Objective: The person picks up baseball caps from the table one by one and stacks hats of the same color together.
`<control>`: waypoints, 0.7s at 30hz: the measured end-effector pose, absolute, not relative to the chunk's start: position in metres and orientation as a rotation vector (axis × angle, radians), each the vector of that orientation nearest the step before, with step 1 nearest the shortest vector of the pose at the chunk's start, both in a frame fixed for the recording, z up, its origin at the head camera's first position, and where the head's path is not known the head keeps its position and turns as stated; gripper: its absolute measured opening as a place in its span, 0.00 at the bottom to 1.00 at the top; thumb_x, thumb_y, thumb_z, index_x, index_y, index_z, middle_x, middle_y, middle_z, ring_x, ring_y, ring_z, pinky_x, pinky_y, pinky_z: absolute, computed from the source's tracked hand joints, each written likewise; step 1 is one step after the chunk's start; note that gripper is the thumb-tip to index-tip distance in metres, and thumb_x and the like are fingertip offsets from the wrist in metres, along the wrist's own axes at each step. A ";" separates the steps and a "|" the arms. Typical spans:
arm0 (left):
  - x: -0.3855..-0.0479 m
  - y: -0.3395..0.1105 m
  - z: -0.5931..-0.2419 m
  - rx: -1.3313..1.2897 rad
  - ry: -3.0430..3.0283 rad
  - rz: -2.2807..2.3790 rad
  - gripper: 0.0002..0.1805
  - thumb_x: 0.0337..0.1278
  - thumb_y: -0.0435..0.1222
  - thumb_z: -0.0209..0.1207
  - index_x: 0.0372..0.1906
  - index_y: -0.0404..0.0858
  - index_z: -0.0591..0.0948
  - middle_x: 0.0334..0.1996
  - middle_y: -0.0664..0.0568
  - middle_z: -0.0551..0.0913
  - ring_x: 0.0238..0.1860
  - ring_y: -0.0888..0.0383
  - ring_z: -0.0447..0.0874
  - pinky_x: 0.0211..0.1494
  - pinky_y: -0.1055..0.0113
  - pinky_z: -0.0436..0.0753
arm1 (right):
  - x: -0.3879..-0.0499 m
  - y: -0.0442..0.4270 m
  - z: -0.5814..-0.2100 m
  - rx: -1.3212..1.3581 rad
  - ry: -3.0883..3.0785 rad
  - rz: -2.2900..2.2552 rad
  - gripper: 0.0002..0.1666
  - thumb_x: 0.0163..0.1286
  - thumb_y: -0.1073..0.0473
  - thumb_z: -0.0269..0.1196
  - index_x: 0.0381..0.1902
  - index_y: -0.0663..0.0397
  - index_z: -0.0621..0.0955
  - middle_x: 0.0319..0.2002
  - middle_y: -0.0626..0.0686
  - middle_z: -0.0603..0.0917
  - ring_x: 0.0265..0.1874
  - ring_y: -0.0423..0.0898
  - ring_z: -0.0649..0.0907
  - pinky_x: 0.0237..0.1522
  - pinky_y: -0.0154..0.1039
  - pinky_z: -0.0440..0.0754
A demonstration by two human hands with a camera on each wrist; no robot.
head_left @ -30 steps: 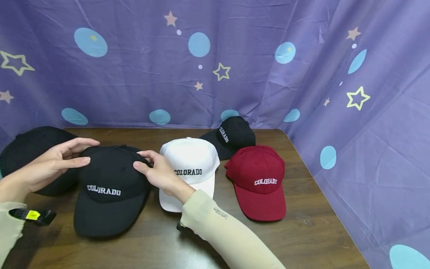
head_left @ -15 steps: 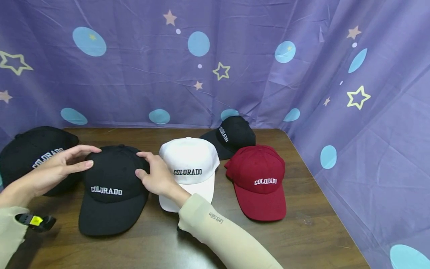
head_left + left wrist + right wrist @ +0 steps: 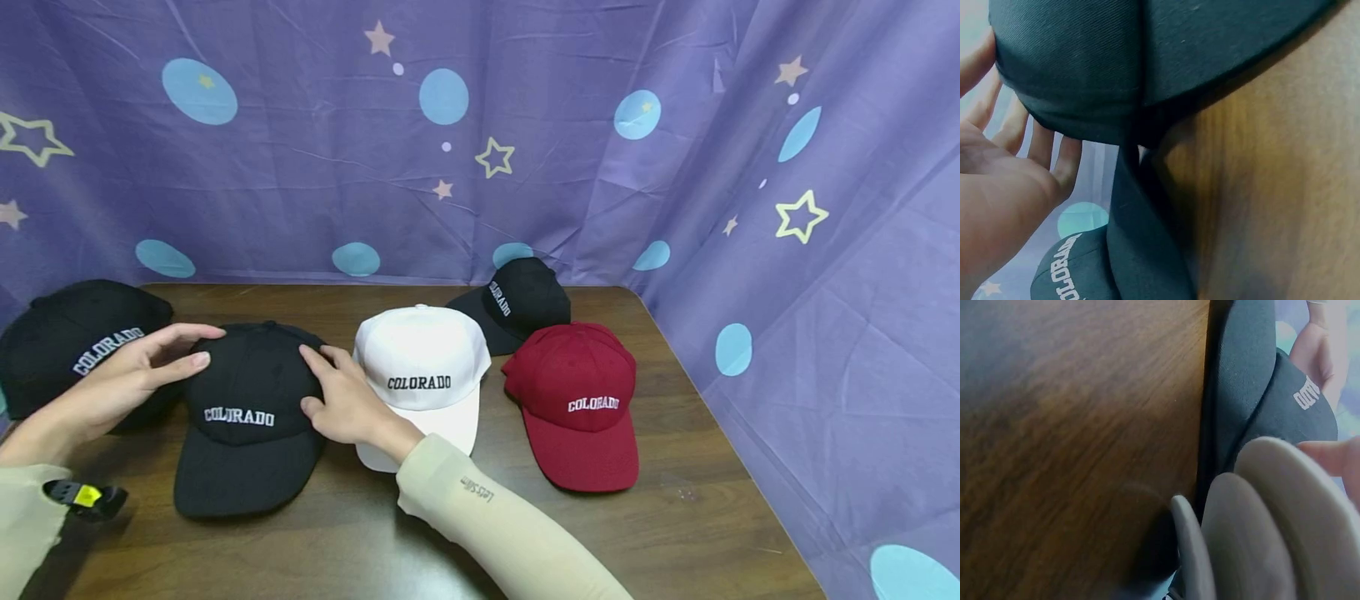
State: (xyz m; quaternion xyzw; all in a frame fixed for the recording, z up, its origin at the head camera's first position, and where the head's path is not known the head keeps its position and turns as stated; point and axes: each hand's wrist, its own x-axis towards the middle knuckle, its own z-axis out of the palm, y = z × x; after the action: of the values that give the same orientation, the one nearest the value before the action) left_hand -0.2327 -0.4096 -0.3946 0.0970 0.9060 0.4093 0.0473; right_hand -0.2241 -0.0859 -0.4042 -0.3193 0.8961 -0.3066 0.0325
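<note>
A black COLORADO cap sits on the table between both hands, brim toward the near edge. My left hand rests its relaxed fingers and thumb at the left of the crown. In the left wrist view, the fingers of that hand spread along the edge of the crown. At the crown's right side, my right hand touches it with an extended index finger and thumb. A white COLORADO cap is partly behind the right hand; layered white brims fill the right wrist view's foreground.
Another black cap lies behind the left hand at the far left. Right of the white cap stands a red cap, with a smaller-looking black cap behind it. A purple curtain hangs along the back of the wooden table.
The middle black cap has shifted slightly right, then a little away from the near edge. My left hand has uncovered the far-left cap's lettering. My right index finger has straightened along the crown.
</note>
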 end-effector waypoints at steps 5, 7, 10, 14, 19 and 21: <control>-0.235 -0.409 -0.398 0.263 2.756 1.240 0.29 0.84 0.49 0.52 0.81 0.48 0.66 0.69 0.59 0.67 0.56 0.80 0.69 0.47 0.81 0.70 | -0.227 -0.085 -0.405 -0.970 2.738 -0.910 0.43 0.81 0.53 0.58 0.87 0.44 0.55 0.84 0.57 0.57 0.83 0.48 0.59 0.80 0.40 0.60; -0.235 -0.409 -0.399 0.257 2.756 1.236 0.29 0.84 0.49 0.52 0.81 0.48 0.66 0.69 0.60 0.68 0.56 0.81 0.69 0.46 0.81 0.70 | -0.229 -0.085 -0.406 -0.963 2.726 -0.911 0.43 0.82 0.52 0.58 0.87 0.44 0.55 0.85 0.56 0.56 0.83 0.47 0.57 0.80 0.39 0.59; -0.235 -0.409 -0.400 0.259 2.764 1.241 0.29 0.84 0.49 0.52 0.81 0.48 0.66 0.67 0.62 0.69 0.55 0.81 0.70 0.46 0.82 0.70 | -0.230 -0.085 -0.407 -0.944 2.699 -0.932 0.43 0.82 0.52 0.57 0.87 0.43 0.54 0.85 0.56 0.55 0.84 0.47 0.57 0.80 0.39 0.59; -0.235 -0.409 -0.401 0.270 2.769 1.236 0.29 0.84 0.49 0.52 0.81 0.47 0.66 0.68 0.62 0.68 0.56 0.81 0.69 0.47 0.82 0.69 | -0.229 -0.081 -0.405 -0.919 2.649 -0.942 0.44 0.82 0.50 0.57 0.88 0.40 0.52 0.86 0.54 0.51 0.84 0.45 0.53 0.80 0.38 0.58; -0.235 -0.412 -0.400 0.289 2.770 1.208 0.29 0.84 0.49 0.51 0.81 0.48 0.67 0.71 0.61 0.67 0.58 0.81 0.65 0.47 0.80 0.68 | -0.223 -0.066 -0.390 -0.974 2.570 -0.969 0.43 0.81 0.47 0.58 0.87 0.44 0.56 0.86 0.52 0.52 0.84 0.42 0.53 0.80 0.37 0.57; -0.233 -0.414 -0.400 0.297 2.784 1.212 0.28 0.84 0.49 0.52 0.80 0.48 0.67 0.69 0.64 0.68 0.58 0.81 0.66 0.47 0.80 0.68 | -0.221 -0.055 -0.380 -1.037 2.523 -1.015 0.41 0.82 0.48 0.58 0.86 0.47 0.59 0.84 0.52 0.58 0.83 0.42 0.59 0.78 0.34 0.60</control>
State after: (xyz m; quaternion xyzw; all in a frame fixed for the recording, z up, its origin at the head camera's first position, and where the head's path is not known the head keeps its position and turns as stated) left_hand -0.2326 -0.4141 -0.3997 0.0972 0.9115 0.3970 0.0454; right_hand -0.2213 -0.0554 -0.3800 -0.3540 0.8610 -0.3465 0.1153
